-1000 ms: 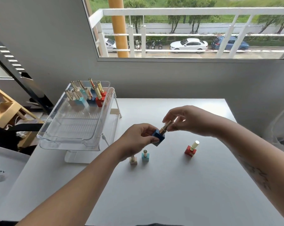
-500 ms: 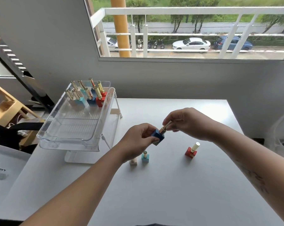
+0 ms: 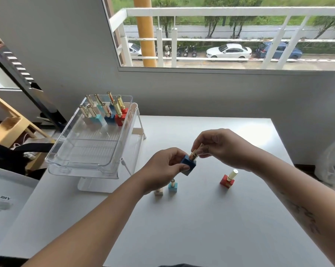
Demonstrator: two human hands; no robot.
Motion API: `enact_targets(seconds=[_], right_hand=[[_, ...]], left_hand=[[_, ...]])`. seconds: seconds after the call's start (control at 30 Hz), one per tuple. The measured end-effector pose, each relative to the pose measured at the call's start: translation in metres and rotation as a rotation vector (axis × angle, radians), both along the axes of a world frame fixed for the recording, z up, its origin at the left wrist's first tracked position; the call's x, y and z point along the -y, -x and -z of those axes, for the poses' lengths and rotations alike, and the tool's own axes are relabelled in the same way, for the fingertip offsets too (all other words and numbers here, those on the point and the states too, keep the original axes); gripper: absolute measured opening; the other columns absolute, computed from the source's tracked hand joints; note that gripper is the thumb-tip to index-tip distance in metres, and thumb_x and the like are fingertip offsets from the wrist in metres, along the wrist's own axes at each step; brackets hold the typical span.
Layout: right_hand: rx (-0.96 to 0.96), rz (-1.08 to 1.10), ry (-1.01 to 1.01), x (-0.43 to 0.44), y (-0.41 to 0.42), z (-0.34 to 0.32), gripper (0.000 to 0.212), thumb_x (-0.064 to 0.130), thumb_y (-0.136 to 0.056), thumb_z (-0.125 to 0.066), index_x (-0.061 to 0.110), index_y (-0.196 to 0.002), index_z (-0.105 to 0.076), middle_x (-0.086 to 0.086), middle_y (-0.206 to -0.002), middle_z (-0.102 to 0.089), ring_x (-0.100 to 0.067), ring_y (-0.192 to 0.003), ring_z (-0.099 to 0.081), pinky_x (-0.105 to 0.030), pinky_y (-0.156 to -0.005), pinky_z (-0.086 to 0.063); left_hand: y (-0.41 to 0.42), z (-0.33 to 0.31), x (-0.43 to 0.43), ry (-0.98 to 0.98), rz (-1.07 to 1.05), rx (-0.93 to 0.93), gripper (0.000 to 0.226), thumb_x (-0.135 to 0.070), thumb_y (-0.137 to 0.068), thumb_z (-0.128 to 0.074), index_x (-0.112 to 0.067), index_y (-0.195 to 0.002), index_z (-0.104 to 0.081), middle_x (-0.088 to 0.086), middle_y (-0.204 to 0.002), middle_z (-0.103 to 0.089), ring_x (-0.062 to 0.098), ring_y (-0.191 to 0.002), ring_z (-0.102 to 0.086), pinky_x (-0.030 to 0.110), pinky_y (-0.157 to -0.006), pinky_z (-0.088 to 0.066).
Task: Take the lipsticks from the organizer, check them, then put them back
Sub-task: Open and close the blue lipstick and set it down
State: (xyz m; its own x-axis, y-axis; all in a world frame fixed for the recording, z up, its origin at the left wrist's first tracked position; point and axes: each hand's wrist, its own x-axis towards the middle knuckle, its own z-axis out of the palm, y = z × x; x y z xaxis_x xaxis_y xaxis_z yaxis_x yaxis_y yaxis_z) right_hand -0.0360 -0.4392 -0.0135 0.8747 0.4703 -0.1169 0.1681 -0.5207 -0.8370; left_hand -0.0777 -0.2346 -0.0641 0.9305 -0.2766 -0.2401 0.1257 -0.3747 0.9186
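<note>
White table (image 3: 211,228), matte top, pushed against grey wall under window. Clear organizer (image 3: 89,149) on white stand at left rear edge, tilted toward front. Standing directly on tabletop, centre: beige-based lipstick (image 3: 158,192), partly hidden behind a wrist; light-blue-based lipstick (image 3: 172,186) just beside it on the right, gold cap upright. Red-based lipstick (image 3: 228,180) well apart to the right, pale gold cap leaning slightly. Remainder of surface bare, with a bright reflection near rear right corner.
</note>
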Motion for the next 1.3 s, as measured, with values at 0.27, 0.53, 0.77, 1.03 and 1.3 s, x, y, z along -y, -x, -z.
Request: enact_targets(seconds=[0.27, 0.53, 0.77, 1.03, 1.3], right_hand=[[0.010, 0.023, -0.039, -0.004, 0.005, 0.009, 0.010, 0.001, -0.087, -0.067, 0.009, -0.087, -0.072, -0.002, -0.081, -0.076, -0.009, -0.076, -0.072, -0.020, -0.076, -0.057], [-0.011, 0.022, 0.085, -0.005, 0.004, 0.017, 0.014, 0.005, -0.088, -0.065, 0.017, -0.087, -0.072, 0.008, -0.079, -0.074, -0.002, -0.075, -0.071, -0.013, -0.069, -0.055], [0.023, 0.036, 0.271, 0.002, 0.008, 0.045, 0.012, 0.015, -0.088, -0.067, 0.027, -0.086, -0.068, 0.013, -0.082, -0.070, -0.006, -0.077, -0.065, -0.011, -0.063, -0.046], [-0.001, 0.011, 0.414, -0.004, 0.013, 0.114, 0.018, 0.009, -0.094, -0.050, 0.023, -0.099, -0.061, 0.004, -0.093, -0.067, -0.022, -0.081, -0.061, -0.032, -0.067, -0.049], [-0.033, 0.019, 0.439, -0.018, 0.009, 0.147, 0.021, 0.011, -0.096, -0.047, 0.022, -0.110, -0.058, 0.002, -0.100, -0.062, -0.021, -0.079, -0.054, -0.026, -0.060, -0.038]], left_hand=[[0.000, 0.001, -0.005, -0.008, 0.013, -0.021, 0.021, -0.006, -0.091, -0.064, -0.019, -0.106, -0.068, -0.005, -0.097, -0.077, 0.007, -0.093, -0.071, 0.027, -0.088, -0.052], [0.002, 0.013, -0.003, -0.006, -0.023, -0.034, 0.020, -0.015, -0.085, -0.070, -0.027, -0.101, -0.069, -0.010, -0.096, -0.076, 0.006, -0.092, -0.071, 0.032, -0.088, -0.056], [0.058, 0.088, -0.002, -0.101, -0.129, -0.154, 0.028, -0.039, -0.085, -0.068, -0.042, -0.112, -0.058, -0.022, -0.108, -0.063, -0.008, -0.085, -0.062, 0.011, -0.071, -0.050], [0.111, 0.170, -0.028, -0.742, 0.067, 0.052, 0.053, -0.049, -0.093, -0.049, -0.032, -0.142, -0.038, -0.011, -0.154, -0.029, 0.014, -0.142, -0.024, 0.026, -0.113, -0.025], [0.122, 0.206, -0.050, -0.983, 0.141, 0.117, 0.075, -0.068, -0.088, -0.020, -0.038, -0.155, -0.002, -0.011, -0.160, 0.019, 0.022, -0.150, 0.012, 0.040, -0.117, 0.015]])
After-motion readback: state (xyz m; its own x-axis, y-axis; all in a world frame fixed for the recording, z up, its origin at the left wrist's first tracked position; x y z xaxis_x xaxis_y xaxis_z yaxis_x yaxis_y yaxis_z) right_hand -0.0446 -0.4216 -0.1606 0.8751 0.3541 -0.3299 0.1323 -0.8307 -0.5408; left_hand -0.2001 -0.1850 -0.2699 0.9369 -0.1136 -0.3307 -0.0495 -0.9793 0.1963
